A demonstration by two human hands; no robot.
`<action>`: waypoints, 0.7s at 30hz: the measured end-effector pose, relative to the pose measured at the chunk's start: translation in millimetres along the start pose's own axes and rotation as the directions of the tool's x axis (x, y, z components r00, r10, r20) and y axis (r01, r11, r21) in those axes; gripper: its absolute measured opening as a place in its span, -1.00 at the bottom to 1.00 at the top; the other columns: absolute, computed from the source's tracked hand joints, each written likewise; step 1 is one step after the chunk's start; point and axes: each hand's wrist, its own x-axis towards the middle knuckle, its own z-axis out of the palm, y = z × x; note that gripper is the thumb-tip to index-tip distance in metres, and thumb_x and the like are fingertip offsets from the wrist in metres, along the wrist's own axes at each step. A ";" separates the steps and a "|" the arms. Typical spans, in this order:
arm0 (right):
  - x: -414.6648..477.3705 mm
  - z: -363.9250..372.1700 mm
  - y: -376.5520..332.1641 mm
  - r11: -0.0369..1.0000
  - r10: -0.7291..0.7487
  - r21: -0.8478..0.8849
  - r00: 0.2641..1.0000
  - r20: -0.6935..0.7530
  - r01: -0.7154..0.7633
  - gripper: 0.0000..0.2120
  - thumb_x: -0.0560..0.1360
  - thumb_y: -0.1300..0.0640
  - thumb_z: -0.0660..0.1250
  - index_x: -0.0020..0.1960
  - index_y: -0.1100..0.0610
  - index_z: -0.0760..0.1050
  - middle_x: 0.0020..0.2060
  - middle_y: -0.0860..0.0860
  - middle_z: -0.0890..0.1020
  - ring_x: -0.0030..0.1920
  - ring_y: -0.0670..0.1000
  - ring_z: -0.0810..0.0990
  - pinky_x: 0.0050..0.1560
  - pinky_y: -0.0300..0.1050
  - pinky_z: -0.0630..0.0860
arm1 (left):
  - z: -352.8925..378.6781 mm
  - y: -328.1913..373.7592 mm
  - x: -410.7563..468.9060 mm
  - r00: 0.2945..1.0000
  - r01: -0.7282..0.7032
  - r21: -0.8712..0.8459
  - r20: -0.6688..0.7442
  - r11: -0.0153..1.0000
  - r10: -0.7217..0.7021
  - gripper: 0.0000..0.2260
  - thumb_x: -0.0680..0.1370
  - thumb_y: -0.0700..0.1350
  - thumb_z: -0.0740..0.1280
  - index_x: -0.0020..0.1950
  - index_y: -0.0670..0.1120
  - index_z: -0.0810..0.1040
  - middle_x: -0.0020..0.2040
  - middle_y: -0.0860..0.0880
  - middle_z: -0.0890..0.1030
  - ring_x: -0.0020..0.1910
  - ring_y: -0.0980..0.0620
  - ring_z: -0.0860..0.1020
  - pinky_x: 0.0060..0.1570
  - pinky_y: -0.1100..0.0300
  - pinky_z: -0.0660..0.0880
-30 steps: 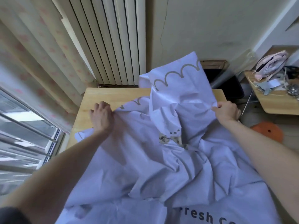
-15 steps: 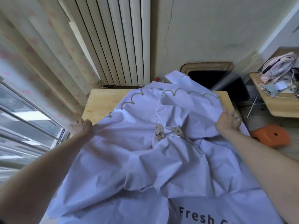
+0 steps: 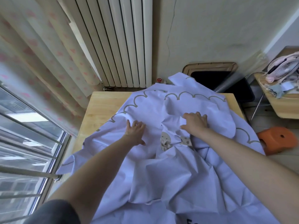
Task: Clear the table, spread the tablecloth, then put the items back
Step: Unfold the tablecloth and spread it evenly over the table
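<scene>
We look down on a light wooden table (image 3: 103,109) standing against a white ribbed radiator (image 3: 123,46). A pink-spotted curtain (image 3: 40,54) and a barred window (image 3: 24,139) are on the left. Beyond the table's far right corner stands a black chair (image 3: 226,78). To the right are a side table (image 3: 281,109) carrying a pink fan (image 3: 283,65) and an orange stool (image 3: 278,141) on the floor.

The pale lilac tablecloth (image 3: 178,175), edged with tan scallops, lies rumpled over most of the tabletop. The far left part of the wood is bare, and one corner of the cloth rises past the back edge.

Both arms reach forward, hands apart near the cloth's middle. Our left hand (image 3: 135,132) lies flat on the fabric, fingers straight and spread. Our right hand (image 3: 195,122) sits just beyond a spotted beige print, and its thumb and fingers appear to pinch a raised fold, though the creases partly hide the grip.
</scene>
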 end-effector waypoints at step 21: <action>43.5 -72.3 -1.4 0.935 0.198 0.353 0.894 -0.402 -0.048 -0.88 0.46 0.16 0.30 -0.15 0.20 0.57 -0.11 0.26 0.62 -0.02 0.26 0.56 -0.21 -0.10 0.31 | -76.6 -161.8 -12.9 0.771 0.360 -0.128 -0.518 0.924 -0.372 -0.81 0.53 -0.23 0.22 0.07 -0.21 0.56 0.04 -0.22 0.61 0.09 -0.21 0.53 -0.06 0.05 0.39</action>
